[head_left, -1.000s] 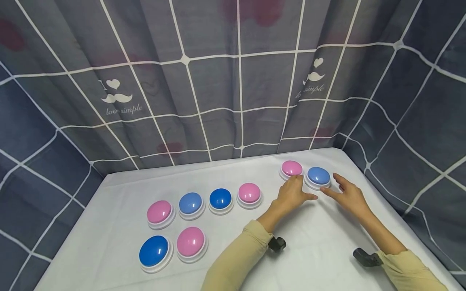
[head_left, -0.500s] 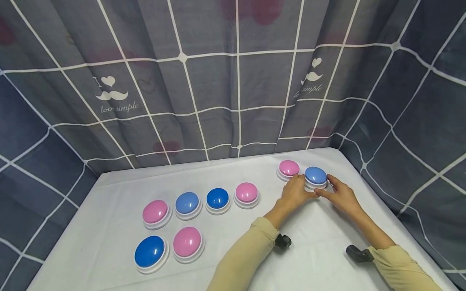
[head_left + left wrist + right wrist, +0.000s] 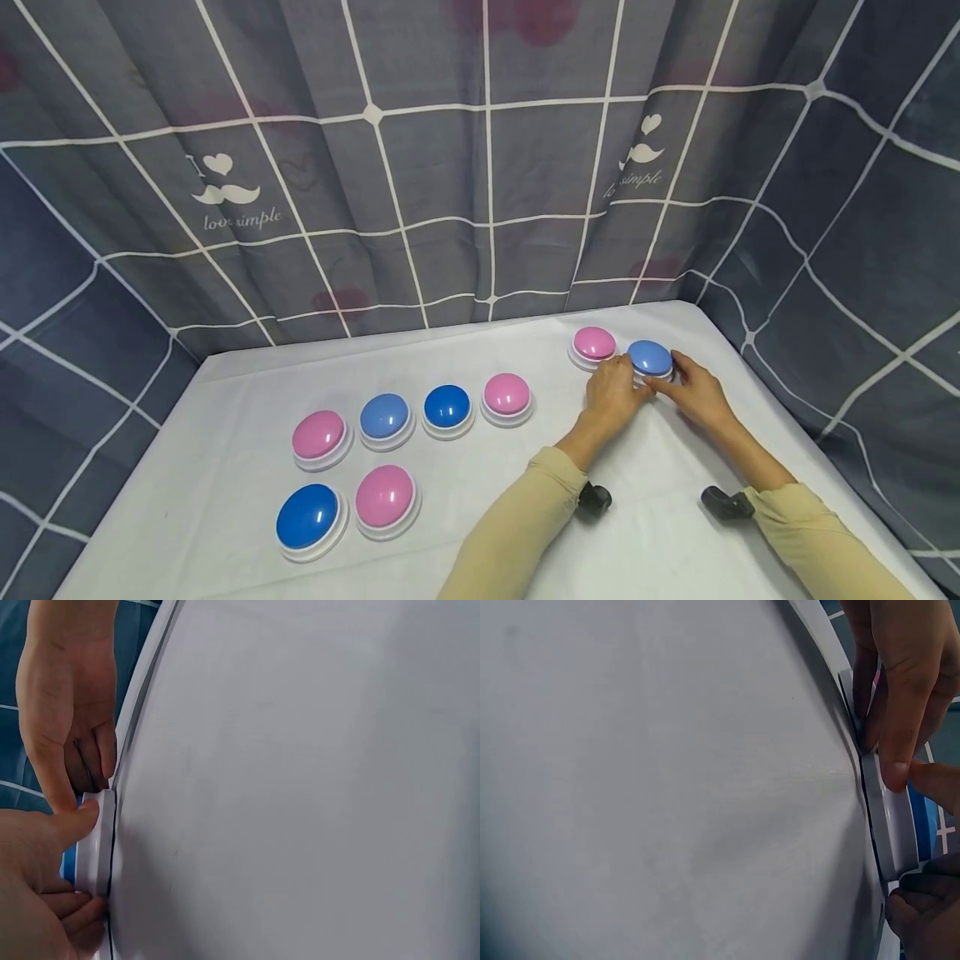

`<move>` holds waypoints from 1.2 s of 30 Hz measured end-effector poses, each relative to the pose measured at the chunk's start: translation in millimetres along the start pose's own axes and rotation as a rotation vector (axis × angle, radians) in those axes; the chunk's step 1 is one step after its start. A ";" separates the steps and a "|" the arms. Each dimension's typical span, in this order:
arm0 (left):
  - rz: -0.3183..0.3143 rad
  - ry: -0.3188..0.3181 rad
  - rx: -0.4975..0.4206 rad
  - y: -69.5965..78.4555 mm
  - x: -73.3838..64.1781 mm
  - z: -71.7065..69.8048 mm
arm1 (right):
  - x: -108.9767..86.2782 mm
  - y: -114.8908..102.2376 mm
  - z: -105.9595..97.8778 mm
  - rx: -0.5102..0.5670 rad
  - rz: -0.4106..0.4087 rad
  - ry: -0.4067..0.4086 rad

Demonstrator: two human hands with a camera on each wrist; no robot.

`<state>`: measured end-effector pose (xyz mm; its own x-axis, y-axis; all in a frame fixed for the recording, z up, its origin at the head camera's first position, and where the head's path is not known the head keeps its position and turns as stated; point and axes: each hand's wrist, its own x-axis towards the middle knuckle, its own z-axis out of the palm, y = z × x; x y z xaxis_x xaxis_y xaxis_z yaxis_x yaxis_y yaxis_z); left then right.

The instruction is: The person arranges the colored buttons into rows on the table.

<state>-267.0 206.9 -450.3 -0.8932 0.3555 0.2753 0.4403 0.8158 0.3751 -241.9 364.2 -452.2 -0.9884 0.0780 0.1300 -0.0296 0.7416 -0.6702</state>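
Both hands are at a light blue dome button (image 3: 651,357) with a white round base, at the far right of the table. My left hand (image 3: 611,390) grips the base from the left, its thumb along the near side. From the right, my right hand (image 3: 697,393) holds the same base, with thumb in front and fingers around the far side. In the left wrist view the white base (image 3: 94,855) sits between the two hands, low at the white cloth. A pink button (image 3: 594,342) stands just left of it, partly behind the left hand.
A row of pink (image 3: 317,434), light blue (image 3: 384,416), dark blue (image 3: 447,406) and pink (image 3: 506,393) buttons stands to the left. In front are a large dark blue button (image 3: 307,516) and a large pink button (image 3: 385,496). Grey checked curtains (image 3: 450,183) enclose the table (image 3: 225,467).
The hands have closed in on the light blue button from both sides and now grip its base. It sits slightly farther back, near the pink one. The other buttons keep their places.
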 end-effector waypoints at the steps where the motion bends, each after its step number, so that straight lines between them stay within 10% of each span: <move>1: -0.002 0.003 0.006 0.6 0.3 0.4 | 1.6 1.2 0.5 -0.001 0.002 0.007; 22: -0.041 0.022 0.057 2.0 2.2 10.8 | -7.1 3.4 6.3 0.033 0.040 0.126; 36: 0.071 0.115 0.079 1.2 1.1 -16.1 | -15.8 -13.6 -3.4 0.151 -0.005 0.180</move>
<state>-265.9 200.9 -435.3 -0.8417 0.3627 0.4000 0.4894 0.8253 0.2816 -225.3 355.1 -442.7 -0.9462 0.2018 0.2529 -0.0701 0.6351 -0.7693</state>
